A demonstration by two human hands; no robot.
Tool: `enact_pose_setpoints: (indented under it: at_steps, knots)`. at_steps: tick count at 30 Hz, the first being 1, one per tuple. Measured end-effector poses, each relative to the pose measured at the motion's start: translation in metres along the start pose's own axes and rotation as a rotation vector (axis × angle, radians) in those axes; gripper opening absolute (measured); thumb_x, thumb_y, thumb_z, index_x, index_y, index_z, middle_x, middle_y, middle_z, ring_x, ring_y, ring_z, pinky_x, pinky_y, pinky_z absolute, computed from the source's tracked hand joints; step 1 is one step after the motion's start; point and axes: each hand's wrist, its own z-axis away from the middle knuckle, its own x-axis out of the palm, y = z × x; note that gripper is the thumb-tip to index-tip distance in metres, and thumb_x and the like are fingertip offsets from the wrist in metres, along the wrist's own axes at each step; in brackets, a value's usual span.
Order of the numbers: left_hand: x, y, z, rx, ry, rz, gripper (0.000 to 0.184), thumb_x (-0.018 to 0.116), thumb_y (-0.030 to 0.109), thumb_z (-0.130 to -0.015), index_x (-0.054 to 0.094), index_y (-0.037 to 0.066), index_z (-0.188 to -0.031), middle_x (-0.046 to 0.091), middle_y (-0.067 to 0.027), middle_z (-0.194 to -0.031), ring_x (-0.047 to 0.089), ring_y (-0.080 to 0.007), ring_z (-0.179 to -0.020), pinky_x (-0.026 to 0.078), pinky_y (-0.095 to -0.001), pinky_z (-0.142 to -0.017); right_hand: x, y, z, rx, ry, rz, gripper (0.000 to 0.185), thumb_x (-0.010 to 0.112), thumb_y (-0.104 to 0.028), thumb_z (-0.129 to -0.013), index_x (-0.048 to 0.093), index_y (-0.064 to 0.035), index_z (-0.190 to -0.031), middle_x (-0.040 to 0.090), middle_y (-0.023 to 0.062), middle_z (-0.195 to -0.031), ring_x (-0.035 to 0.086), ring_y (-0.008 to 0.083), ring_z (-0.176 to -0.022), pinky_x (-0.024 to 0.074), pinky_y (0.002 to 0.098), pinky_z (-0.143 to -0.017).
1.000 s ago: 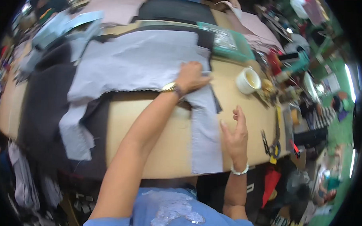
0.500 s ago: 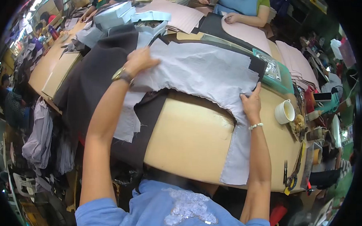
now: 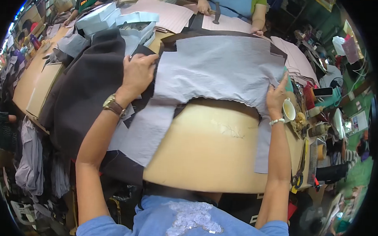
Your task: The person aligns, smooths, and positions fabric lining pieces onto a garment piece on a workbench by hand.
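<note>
A grey cloth piece with a curved cut-out lies over dark cloth on the table. My left hand, wearing a watch, is beside its upper left edge, fingers bent and closed on the edge of the dark fabric; the fingertips are partly hidden. A grey strip of the piece hangs down toward me on the left. My right hand, with a beaded bracelet, rests on the right side of the grey cloth, index finger stretched out and thumb apart. Below that hand another grey strip runs down.
The tan table curves toward me. A white cup stands by my right hand, with scissors farther down. Across the table, a person holds a hammer over pinkish sheets. Light blue bundles lie at the upper left.
The grey cloth is flatter, and its left strip has swung out straighter over the table. My left hand has left the grey cloth for the dark fabric beside it. The hammer has come into view.
</note>
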Motion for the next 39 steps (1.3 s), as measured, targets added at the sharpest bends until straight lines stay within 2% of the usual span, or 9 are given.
enact_pose_setpoints:
  at_steps: [1,4,9,16,22,26,29,35,39]
  knots:
    - [0.004,0.009,0.002,0.062,0.02,-0.058,0.031,0.062,0.015,-0.081,0.063,0.012,-0.112,0.063,-0.0069,-0.107,0.05,-0.0242,-0.114,0.025,-0.0569,-0.102,-0.003,0.008,-0.001,-0.046,0.03,0.049,0.066,0.056,-0.006,-0.082,0.025,0.0047,-0.14,0.037,0.0263,-0.139,0.042,0.0391,-0.124,0.0326,0.0421,-0.104]
    - [0.001,0.025,0.015,0.239,0.043,-0.086,0.033,0.063,0.015,-0.08,0.061,0.008,-0.112,0.058,-0.0108,-0.117,0.05,-0.0284,-0.114,0.03,-0.0529,-0.101,-0.036,0.041,-0.01,-0.024,-0.075,0.358,0.06,0.059,-0.019,-0.085,0.035,0.0022,-0.136,0.04,0.0248,-0.135,0.046,0.038,-0.118,0.037,0.0443,-0.098]
    - [-0.032,0.052,0.079,0.224,-0.226,0.033,0.048,0.067,0.017,-0.075,0.055,0.0,-0.118,0.053,-0.0193,-0.121,0.049,-0.0363,-0.113,0.038,-0.0443,-0.098,-0.097,0.112,-0.014,0.249,-0.175,0.382,0.066,0.035,-0.061,-0.09,0.071,-0.0049,-0.092,0.067,0.0142,-0.101,0.061,0.0331,-0.094,0.0359,0.0434,-0.095]
    - [-0.062,0.099,0.174,0.196,-0.556,0.077,0.069,0.074,0.036,-0.069,0.053,-0.007,-0.118,0.048,-0.025,-0.127,0.048,-0.0397,-0.116,0.035,-0.0519,-0.099,-0.11,0.112,0.005,0.335,-0.626,0.523,0.085,0.028,-0.076,-0.082,0.069,-0.0052,-0.105,0.039,0.0156,-0.143,0.025,0.0362,-0.135,0.0072,0.0576,-0.11]
    - [-0.037,0.097,0.194,0.204,-0.34,0.081,0.036,0.066,0.013,-0.075,0.06,-0.007,-0.104,0.059,-0.0216,-0.112,0.058,-0.0351,-0.103,0.047,-0.0406,-0.087,-0.094,0.108,0.007,0.202,-0.728,0.706,0.069,0.03,-0.066,-0.088,0.063,-0.0136,-0.118,0.037,0.0138,-0.143,0.025,0.0383,-0.135,0.0111,0.0627,-0.107]
    - [-0.032,0.095,0.189,0.21,-0.279,0.108,0.023,0.062,0.005,-0.075,0.061,-0.006,-0.095,0.062,-0.0178,-0.105,0.061,-0.0319,-0.097,0.05,-0.0358,-0.08,-0.116,0.15,0.006,-0.194,-0.354,0.755,0.039,0.049,-0.041,-0.09,0.059,-0.0206,-0.122,0.034,0.0097,-0.145,0.033,0.0352,-0.131,0.024,0.0647,-0.099]
    - [-0.037,0.096,0.181,0.131,-0.282,0.179,0.018,0.063,0.002,-0.073,0.062,-0.003,-0.09,0.064,-0.0151,-0.101,0.064,-0.0284,-0.088,0.052,-0.0349,-0.073,-0.127,0.1,0.011,0.022,-0.374,0.734,0.023,0.051,-0.022,-0.088,0.068,-0.0185,-0.104,0.038,0.0104,-0.143,0.033,0.0349,-0.132,0.0244,0.0644,-0.099]
    - [-0.049,0.112,0.165,0.017,-0.185,0.427,0.014,0.064,0.002,-0.07,0.06,-0.001,-0.084,0.066,-0.0129,-0.094,0.065,-0.0279,-0.074,0.053,-0.0342,-0.064,-0.13,0.084,0.023,0.044,-0.633,0.774,0.028,0.049,-0.002,-0.079,0.07,-0.017,-0.091,0.04,0.0104,-0.142,0.027,0.0355,-0.136,0.0157,0.0695,-0.102]
    - [-0.04,0.129,0.168,0.047,-0.219,0.568,0.012,0.063,0.003,-0.07,0.058,-0.001,-0.081,0.065,-0.0131,-0.093,0.064,-0.0285,-0.071,0.052,-0.0352,-0.061,-0.123,0.034,0.022,-0.089,-0.587,0.641,0.033,0.047,0.002,-0.075,0.066,-0.0124,-0.097,0.048,0.0148,-0.132,0.039,0.0341,-0.129,0.0279,0.0549,-0.104]
